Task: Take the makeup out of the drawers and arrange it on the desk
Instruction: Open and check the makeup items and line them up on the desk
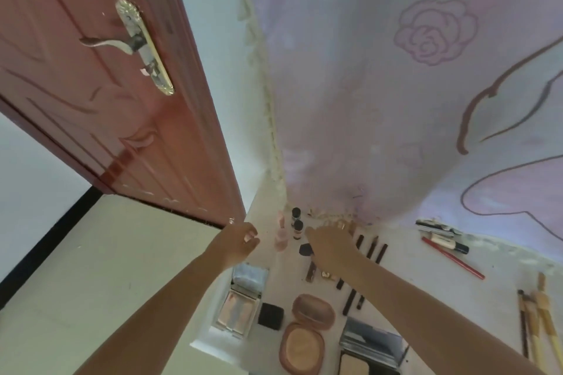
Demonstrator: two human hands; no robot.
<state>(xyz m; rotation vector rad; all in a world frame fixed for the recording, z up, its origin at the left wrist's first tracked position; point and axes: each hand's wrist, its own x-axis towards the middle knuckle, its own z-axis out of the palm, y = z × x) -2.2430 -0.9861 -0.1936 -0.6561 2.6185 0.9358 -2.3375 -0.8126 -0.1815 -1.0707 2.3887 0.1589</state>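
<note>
The white desk [426, 289] carries laid-out makeup. At the back stand a pink bottle [281, 237] and two small dark-capped bottles [298, 229]. My left hand [237, 240] hovers just left of the pink bottle, fingers loosely curled with nothing in them. My right hand [330, 245] reaches palm down over the desk, fingers stretched toward the brown bottle, and partly covers a black sponge [305, 250]. Dark pencils [373, 246] lie just right of that hand. Nearer me lie an open mirrored palette [240, 307], a black square compact [270, 316] and an open oval pink compact [307, 329].
A floral purple curtain [396, 100] hangs down onto the desk's back edge. A red-brown door [106, 85] stands open at the left over a beige floor [91, 268]. Pens and a red pencil [454, 259] lie at the right; brushes [536, 313] lie far right.
</note>
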